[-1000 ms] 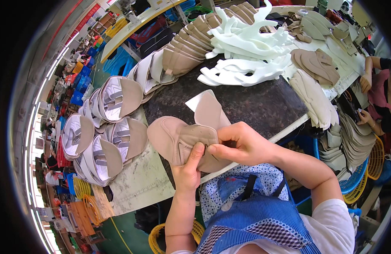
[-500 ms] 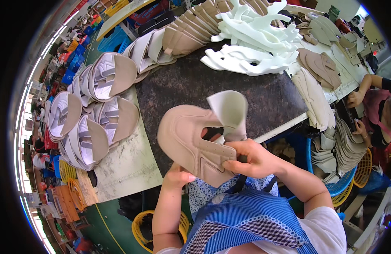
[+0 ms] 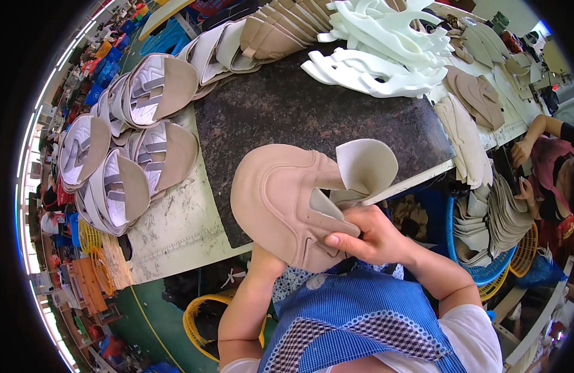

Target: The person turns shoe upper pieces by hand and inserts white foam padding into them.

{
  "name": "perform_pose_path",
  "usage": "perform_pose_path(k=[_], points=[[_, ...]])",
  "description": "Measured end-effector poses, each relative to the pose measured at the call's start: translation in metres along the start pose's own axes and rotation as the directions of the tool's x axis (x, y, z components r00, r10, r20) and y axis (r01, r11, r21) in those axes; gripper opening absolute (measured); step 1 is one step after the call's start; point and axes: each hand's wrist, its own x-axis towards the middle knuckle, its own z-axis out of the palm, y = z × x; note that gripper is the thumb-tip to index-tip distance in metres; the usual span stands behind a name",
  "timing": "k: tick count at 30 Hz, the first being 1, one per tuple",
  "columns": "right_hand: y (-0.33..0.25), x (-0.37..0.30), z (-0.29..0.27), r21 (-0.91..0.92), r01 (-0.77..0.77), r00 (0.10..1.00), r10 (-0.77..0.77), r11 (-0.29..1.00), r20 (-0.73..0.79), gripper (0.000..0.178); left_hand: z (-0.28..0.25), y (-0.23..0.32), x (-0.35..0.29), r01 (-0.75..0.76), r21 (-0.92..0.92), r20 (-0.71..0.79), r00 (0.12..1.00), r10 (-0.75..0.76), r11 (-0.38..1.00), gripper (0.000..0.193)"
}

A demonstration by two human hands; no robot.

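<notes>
Evidently, the right hand (image 3: 375, 235) has a narrow grip, thumb and fingers pinching the beige shoe upper (image 3: 271, 199) at four o'clock. The left hand vanishes behind it, so I cannot tell that grip. The upper is held over the six o'clock edge of the tabletop (image 3: 175, 245); stacked uppers (image 3: 178, 90) sit toward ten, white cutouts (image 3: 371, 74) toward one.

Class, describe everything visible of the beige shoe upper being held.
The beige shoe upper, leather-like, has a broad rounded toe pointing left, stitched seams, an open middle and a dark-lined patch on its near side. A curled flap with a paler inner face stands at its right end. Held over the near edge of the worktable, it is pinched by the right grip; the left grip is hidden behind it.
</notes>
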Motion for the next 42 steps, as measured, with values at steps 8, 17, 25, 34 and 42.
perform_pose_path(k=[8, 17, 25, 34, 42], points=[[-0.009, 0.002, 0.008, -0.303, 0.031, 0.947, -0.125, 0.953, -0.295, 0.025, 0.010, 0.009, -0.004, -0.389, 0.438, -0.013, 0.899, 0.439, 0.810, 0.056], [-0.028, 0.033, 0.000, -0.092, -0.034, 0.998, 0.039, 0.995, 0.050, 0.024, 0.027, 0.082, 0.001, -0.248, 0.189, -0.110, 0.956, 0.272, 0.950, 0.054], [-0.042, 0.046, -0.005, -0.450, 0.219, 0.972, -0.150, 0.866, 0.183, 0.024, -0.009, 0.118, 0.037, -0.186, -0.083, -0.216, 0.962, 0.165, 0.979, 0.021], [-0.039, 0.054, -0.008, -0.284, 0.099, 0.992, -0.118, 0.954, -0.052, 0.028, 0.025, 0.088, 0.009, -0.102, -0.476, -0.001, 0.993, 0.115, 0.873, 0.030], [-0.003, 0.081, -0.004, 0.086, 0.320, 0.880, -0.262, 0.944, -0.396, 0.029, 0.055, 0.097, 0.020, -0.688, 0.697, 0.380, 0.593, 0.710, 0.202, 0.038]])
